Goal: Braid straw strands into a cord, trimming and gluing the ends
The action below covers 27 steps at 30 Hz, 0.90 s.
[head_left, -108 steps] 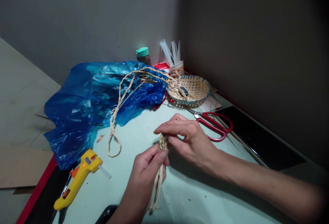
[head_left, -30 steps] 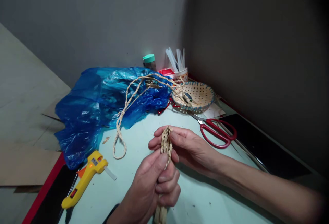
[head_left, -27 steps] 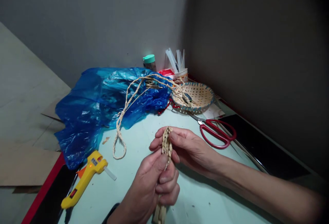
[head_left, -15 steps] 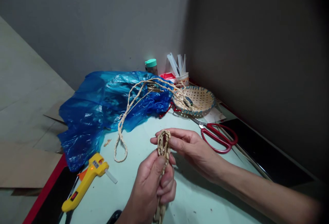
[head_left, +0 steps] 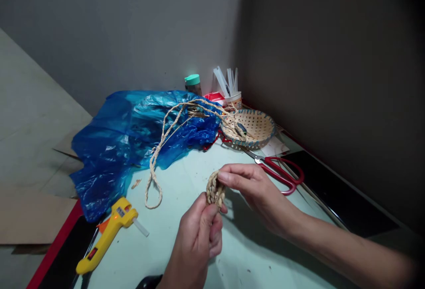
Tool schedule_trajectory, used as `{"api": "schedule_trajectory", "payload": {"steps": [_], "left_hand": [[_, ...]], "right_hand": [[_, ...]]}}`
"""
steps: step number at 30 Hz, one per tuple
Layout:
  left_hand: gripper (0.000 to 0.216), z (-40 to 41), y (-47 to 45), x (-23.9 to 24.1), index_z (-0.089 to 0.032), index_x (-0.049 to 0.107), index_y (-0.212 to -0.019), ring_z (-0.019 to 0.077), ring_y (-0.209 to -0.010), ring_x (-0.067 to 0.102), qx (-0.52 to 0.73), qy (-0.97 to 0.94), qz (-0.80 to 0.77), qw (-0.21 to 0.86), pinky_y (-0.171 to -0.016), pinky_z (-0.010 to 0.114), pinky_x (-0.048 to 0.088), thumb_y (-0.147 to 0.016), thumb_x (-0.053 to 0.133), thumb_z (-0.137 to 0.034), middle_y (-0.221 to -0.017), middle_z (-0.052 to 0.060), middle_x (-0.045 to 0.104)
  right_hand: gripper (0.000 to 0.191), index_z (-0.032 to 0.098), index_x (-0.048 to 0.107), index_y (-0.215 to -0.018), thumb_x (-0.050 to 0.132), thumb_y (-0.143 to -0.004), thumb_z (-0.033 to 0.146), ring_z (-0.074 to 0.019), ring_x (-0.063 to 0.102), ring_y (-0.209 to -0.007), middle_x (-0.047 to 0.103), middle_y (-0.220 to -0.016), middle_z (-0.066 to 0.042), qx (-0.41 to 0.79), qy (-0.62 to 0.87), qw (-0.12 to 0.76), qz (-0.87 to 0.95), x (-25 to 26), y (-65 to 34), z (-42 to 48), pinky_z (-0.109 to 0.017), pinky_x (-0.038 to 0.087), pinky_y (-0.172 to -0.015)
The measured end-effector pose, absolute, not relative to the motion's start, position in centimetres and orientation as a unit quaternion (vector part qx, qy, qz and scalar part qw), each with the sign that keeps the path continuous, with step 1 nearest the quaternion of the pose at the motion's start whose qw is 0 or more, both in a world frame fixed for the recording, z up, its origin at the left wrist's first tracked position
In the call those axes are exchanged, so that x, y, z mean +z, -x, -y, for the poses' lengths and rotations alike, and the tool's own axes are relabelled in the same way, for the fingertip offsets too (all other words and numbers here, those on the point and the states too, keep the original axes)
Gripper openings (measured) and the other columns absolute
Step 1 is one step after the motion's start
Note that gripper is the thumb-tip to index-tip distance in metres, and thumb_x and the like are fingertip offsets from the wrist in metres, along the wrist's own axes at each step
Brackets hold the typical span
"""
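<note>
Braided cord (head_left: 211, 189), looped, pinched between both hands (head_left: 198, 231)

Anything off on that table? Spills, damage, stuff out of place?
Only mild clutter: a loose straw-coloured scrap and dark specks lie on the tabletop. The braided cord trails over the blue bag into the woven basket, strewn rather than coiled. No spill or damage visible.

Single head-worn view, facing forward and down, near the tabletop (head_left: 186, 178)
</note>
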<state>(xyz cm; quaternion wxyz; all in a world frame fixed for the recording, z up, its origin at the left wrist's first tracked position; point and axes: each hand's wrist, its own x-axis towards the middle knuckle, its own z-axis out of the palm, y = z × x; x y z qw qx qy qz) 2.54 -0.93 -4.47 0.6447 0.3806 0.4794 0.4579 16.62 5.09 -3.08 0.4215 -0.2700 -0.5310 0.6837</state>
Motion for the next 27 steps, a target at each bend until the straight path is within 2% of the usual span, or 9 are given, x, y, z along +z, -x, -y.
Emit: {"api": "schedule_trajectory", "payload": {"steps": [5,11,16,18,20,22,24,27], "left_hand": [[0.023,0.6,-2.0,-5.2,-0.019,0.054,-0.086,0.0055,-0.045,0.019,0.460,-0.381,-0.478,0.644,-0.039,0.019,0.014,-0.093,0.054,-0.041,-0.056,-0.010,0.031],[0.025,0.2,-1.7,-5.0,-0.017,0.057,-0.084,0.0035,-0.042,0.018,0.449,-0.367,-0.461,0.672,-0.037,0.016,0.016,-0.090,0.058,-0.042,-0.054,-0.011,0.031],[0.024,-0.1,-1.5,-5.1,-0.017,0.058,-0.084,0.0032,-0.041,0.017,0.460,-0.338,-0.442,0.692,-0.036,0.015,0.017,-0.091,0.058,-0.040,-0.054,-0.011,0.033],[0.021,-0.1,-1.5,-5.0,-0.017,0.059,-0.084,0.0040,-0.040,0.023,0.459,-0.325,-0.431,0.706,-0.038,0.016,0.023,-0.092,0.056,-0.036,-0.053,-0.009,0.038],[0.021,0.0,-1.4,-4.8,-0.016,0.061,-0.085,0.0071,-0.044,0.038,0.446,-0.332,-0.433,0.710,-0.045,0.019,0.034,-0.094,0.053,-0.033,-0.055,-0.004,0.049],[0.020,0.0,-1.3,-4.5,-0.014,0.065,-0.086,0.0113,-0.059,0.052,0.429,-0.362,-0.444,0.698,-0.058,0.023,0.042,-0.093,0.055,-0.030,-0.066,0.002,0.060],[0.019,0.1,-1.1,-4.4,-0.014,0.068,-0.086,0.0145,-0.074,0.056,0.414,-0.395,-0.458,0.680,-0.072,0.026,0.043,-0.092,0.058,-0.029,-0.081,0.005,0.065],[0.017,0.2,-0.8,-4.4,-0.016,0.071,-0.086,0.0176,-0.086,0.054,0.397,-0.425,-0.481,0.656,-0.082,0.028,0.040,-0.089,0.062,-0.030,-0.088,0.004,0.063]], "right_hand": [[0.017,0.019,0.071,-0.100,0.063,-0.092,0.032,-0.0122,0.058,-0.077,0.066,-0.086,0.000,0.652,0.289,0.417,0.564,-2.9,-16.7,-5.6,-0.025,0.044,-0.073],[0.019,0.014,0.074,-0.087,0.066,-0.089,0.031,-0.0124,0.059,-0.071,0.070,-0.077,-0.002,0.679,0.310,0.410,0.524,-3.2,-16.7,-6.5,-0.025,0.044,-0.070],[0.023,0.018,0.071,-0.105,0.061,-0.093,0.035,-0.0135,0.059,-0.080,0.067,-0.090,-0.002,0.669,0.299,0.397,0.553,-3.4,-16.6,-6.5,-0.026,0.045,-0.074],[0.023,0.017,0.069,-0.105,0.060,-0.093,0.034,-0.0134,0.059,-0.079,0.066,-0.090,-0.003,0.673,0.292,0.389,0.557,-3.4,-16.6,-6.4,-0.025,0.046,-0.072],[0.021,0.015,0.069,-0.099,0.060,-0.093,0.034,-0.0126,0.058,-0.070,0.064,-0.082,-0.002,0.684,0.285,0.375,0.557,-3.4,-16.6,-6.3,-0.025,0.046,-0.066],[0.023,0.016,0.068,-0.098,0.058,-0.094,0.036,-0.0123,0.057,-0.058,0.062,-0.071,0.000,0.708,0.271,0.353,0.549,-3.4,-16.6,-6.3,-0.025,0.046,-0.057],[0.025,0.016,0.067,-0.101,0.057,-0.094,0.038,-0.0120,0.055,-0.051,0.060,-0.063,0.001,0.720,0.263,0.341,0.544,-3.4,-16.6,-6.2,-0.025,0.045,-0.052],[0.024,0.015,0.070,-0.098,0.061,-0.092,0.036,-0.0100,0.053,-0.052,0.059,-0.066,0.002,0.698,0.273,0.353,0.560,-3.3,-16.4,-6.1,-0.023,0.044,-0.054]]}}
